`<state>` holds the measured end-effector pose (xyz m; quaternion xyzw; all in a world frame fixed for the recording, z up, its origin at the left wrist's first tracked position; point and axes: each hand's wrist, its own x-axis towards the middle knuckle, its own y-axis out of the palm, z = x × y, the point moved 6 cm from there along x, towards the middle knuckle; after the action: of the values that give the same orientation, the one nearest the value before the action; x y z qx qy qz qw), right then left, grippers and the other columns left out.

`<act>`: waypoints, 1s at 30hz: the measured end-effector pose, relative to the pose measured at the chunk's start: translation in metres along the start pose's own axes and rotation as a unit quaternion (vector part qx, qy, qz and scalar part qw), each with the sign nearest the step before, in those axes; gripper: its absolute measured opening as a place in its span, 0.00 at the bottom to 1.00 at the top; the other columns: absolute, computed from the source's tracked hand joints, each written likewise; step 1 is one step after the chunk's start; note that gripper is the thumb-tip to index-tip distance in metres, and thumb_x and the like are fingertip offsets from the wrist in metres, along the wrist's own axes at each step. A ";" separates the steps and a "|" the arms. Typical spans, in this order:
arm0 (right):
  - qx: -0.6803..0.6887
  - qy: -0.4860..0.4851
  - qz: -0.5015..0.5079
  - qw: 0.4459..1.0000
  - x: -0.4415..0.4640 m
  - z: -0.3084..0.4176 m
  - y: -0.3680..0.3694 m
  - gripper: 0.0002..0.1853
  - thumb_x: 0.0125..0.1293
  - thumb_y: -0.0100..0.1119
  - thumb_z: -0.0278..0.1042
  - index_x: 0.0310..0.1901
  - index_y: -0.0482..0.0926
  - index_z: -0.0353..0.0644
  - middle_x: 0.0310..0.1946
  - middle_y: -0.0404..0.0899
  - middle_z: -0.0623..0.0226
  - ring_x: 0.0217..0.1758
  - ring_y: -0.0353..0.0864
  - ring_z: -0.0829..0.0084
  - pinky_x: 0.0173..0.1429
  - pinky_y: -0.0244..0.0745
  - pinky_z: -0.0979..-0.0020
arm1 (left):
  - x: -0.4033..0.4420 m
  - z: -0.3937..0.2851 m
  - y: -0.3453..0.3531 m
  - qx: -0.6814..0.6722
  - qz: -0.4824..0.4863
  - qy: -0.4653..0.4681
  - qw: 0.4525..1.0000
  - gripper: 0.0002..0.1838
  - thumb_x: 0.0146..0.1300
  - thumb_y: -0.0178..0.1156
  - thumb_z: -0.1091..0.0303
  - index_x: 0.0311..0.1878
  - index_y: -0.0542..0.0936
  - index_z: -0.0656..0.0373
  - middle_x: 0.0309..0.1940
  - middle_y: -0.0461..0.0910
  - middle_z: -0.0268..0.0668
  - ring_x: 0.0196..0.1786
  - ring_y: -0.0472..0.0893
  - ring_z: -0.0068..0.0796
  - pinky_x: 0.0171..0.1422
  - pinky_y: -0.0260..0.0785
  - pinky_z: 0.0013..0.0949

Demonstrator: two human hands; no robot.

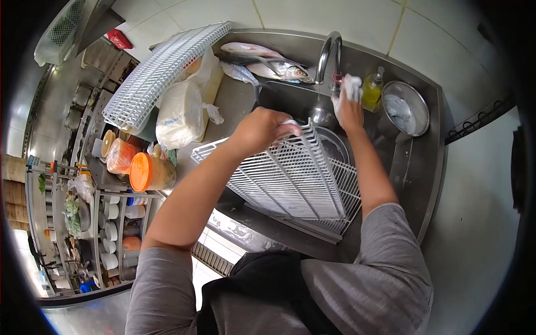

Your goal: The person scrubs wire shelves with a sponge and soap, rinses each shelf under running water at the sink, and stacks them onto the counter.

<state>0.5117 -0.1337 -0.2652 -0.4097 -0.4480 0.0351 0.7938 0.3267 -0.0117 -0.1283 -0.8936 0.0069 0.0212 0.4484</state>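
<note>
White rack (282, 187) stands tilted mid-frame. My left hand (262, 131) has its grip closed on the top edge. My foamy right hand (349, 106) is beside the tap (322, 62), up right; I can't tell its grip. Washing looks unfinished.

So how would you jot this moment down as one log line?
left hand: gripping tilted white wire rack | right hand: foamy, beside faucet | nearby: fish, pump bottle
</note>
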 end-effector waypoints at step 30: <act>0.403 0.130 -0.113 0.899 0.027 0.085 -0.033 0.10 0.62 0.54 0.30 0.24 0.76 0.35 0.22 0.75 0.57 0.26 0.73 0.57 0.34 0.68 0.63 | 0.117 0.062 0.083 0.108 -0.135 0.101 0.980 0.14 0.53 0.56 0.60 0.39 0.75 0.58 0.37 0.78 0.47 0.43 0.77 0.49 0.46 0.69 0.42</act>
<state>0.4547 -0.0918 -0.2021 -0.0025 -0.3320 0.0693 0.9407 0.4387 -0.0109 -0.2370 -0.8301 -0.0658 -0.1305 0.5381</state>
